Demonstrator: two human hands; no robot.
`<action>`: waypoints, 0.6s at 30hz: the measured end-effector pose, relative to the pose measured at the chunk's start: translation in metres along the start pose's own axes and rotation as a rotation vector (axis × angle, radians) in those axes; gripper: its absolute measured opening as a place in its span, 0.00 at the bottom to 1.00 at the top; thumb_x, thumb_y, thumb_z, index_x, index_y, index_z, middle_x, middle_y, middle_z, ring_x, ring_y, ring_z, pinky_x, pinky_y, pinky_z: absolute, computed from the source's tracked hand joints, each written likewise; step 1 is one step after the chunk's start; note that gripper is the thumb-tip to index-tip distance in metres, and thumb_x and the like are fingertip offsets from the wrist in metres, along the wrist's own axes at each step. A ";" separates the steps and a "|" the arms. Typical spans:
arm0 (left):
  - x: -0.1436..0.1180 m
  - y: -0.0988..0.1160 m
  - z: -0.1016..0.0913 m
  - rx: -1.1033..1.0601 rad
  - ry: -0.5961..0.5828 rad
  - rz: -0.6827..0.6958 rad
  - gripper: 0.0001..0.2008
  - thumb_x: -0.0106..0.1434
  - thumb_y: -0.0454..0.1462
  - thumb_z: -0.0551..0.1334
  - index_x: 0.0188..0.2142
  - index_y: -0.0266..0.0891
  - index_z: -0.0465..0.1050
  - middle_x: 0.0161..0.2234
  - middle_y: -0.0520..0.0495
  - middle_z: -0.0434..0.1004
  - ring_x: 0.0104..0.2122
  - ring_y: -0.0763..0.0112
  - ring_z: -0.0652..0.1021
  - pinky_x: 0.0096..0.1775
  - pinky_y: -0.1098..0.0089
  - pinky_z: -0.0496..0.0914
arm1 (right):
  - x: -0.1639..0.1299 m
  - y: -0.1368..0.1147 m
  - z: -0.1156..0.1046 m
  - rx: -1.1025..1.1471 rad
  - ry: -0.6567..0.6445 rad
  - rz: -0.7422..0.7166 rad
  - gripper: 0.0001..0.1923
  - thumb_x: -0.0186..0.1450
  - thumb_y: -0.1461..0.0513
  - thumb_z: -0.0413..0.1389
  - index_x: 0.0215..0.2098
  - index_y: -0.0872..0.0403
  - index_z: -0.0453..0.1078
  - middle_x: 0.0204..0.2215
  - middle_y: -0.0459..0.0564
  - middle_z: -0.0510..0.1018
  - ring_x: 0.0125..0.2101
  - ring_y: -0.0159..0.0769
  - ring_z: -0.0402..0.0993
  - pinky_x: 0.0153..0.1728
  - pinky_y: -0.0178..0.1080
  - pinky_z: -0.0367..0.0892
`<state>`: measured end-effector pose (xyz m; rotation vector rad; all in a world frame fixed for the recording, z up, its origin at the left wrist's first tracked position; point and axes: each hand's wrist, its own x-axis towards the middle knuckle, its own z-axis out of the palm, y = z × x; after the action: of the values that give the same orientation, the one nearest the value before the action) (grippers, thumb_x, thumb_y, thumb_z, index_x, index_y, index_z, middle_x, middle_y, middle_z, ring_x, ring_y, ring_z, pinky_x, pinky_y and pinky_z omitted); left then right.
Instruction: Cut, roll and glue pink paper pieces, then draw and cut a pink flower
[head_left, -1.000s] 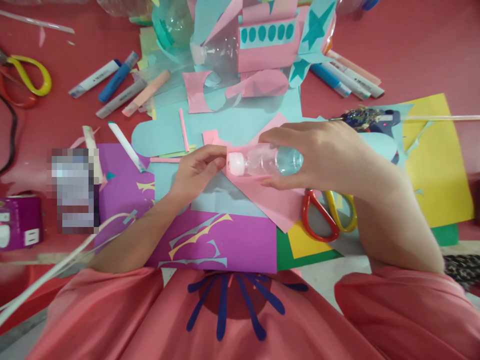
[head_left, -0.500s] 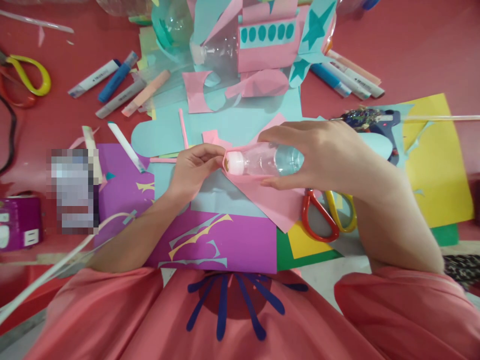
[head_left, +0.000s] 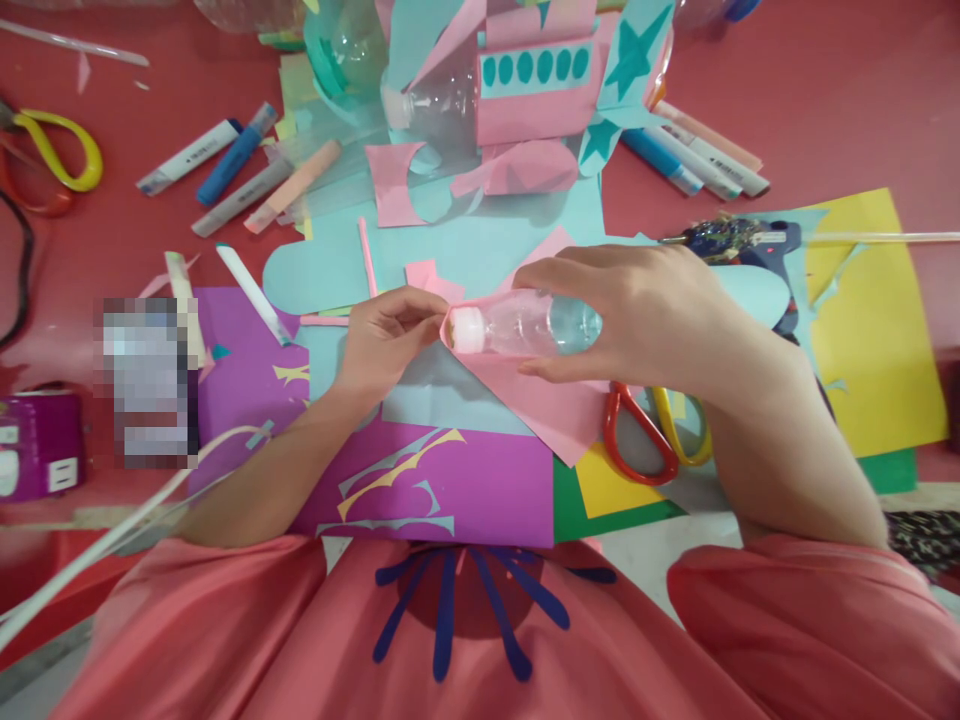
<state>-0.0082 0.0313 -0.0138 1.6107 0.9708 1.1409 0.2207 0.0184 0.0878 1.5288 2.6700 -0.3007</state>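
A small clear plastic bottle (head_left: 536, 322) with a white cap lies on its side over a pink paper sheet (head_left: 551, 405). My right hand (head_left: 637, 315) grips the bottle's body from above. My left hand (head_left: 386, 335) pinches the pink sheet's edge and curls it up around the capped end. Below them lie light blue paper (head_left: 450, 250) and a purple sheet (head_left: 450, 485) with cut-out shapes.
Red and yellow scissors (head_left: 656, 435) lie under my right wrist. A glue gun (head_left: 739, 240) rests on yellow paper at the right. Markers (head_left: 240, 170) lie at the upper left, more markers (head_left: 701, 155) at the upper right. A paper-covered bottle craft (head_left: 517, 90) stands behind.
My left hand has curled the pink paper's edge further up around the bottle's cap. The bottle and my right hand shifted slightly lower.
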 end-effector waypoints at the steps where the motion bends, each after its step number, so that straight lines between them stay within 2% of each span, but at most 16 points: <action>1: 0.000 0.001 -0.001 0.028 -0.002 0.022 0.10 0.61 0.46 0.68 0.29 0.43 0.76 0.26 0.53 0.78 0.26 0.75 0.77 0.27 0.71 0.72 | 0.000 0.000 0.000 -0.008 -0.003 0.005 0.25 0.62 0.47 0.54 0.53 0.48 0.71 0.42 0.52 0.81 0.37 0.46 0.76 0.27 0.37 0.53; 6: 0.000 0.002 -0.004 0.122 0.001 0.180 0.08 0.64 0.45 0.64 0.34 0.47 0.78 0.33 0.50 0.77 0.33 0.72 0.78 0.31 0.69 0.72 | 0.000 -0.001 0.001 -0.004 -0.031 0.012 0.24 0.62 0.47 0.54 0.53 0.48 0.70 0.41 0.52 0.81 0.36 0.44 0.75 0.28 0.37 0.53; 13: 0.001 0.003 -0.002 0.163 -0.011 0.248 0.10 0.67 0.42 0.62 0.30 0.44 0.74 0.28 0.53 0.77 0.31 0.73 0.77 0.33 0.68 0.72 | 0.000 -0.003 0.002 -0.020 -0.041 -0.006 0.23 0.63 0.47 0.52 0.51 0.48 0.71 0.40 0.51 0.82 0.34 0.43 0.76 0.27 0.37 0.50; 18: -0.004 0.005 0.000 0.234 0.052 0.299 0.04 0.69 0.39 0.59 0.36 0.44 0.70 0.29 0.54 0.73 0.27 0.78 0.74 0.28 0.73 0.69 | 0.000 -0.004 0.004 -0.074 -0.013 0.026 0.23 0.63 0.48 0.52 0.52 0.49 0.70 0.39 0.53 0.81 0.34 0.43 0.75 0.27 0.37 0.49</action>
<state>-0.0090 0.0263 -0.0102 1.9729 0.9454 1.3126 0.2169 0.0162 0.0846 1.5338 2.6180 -0.2067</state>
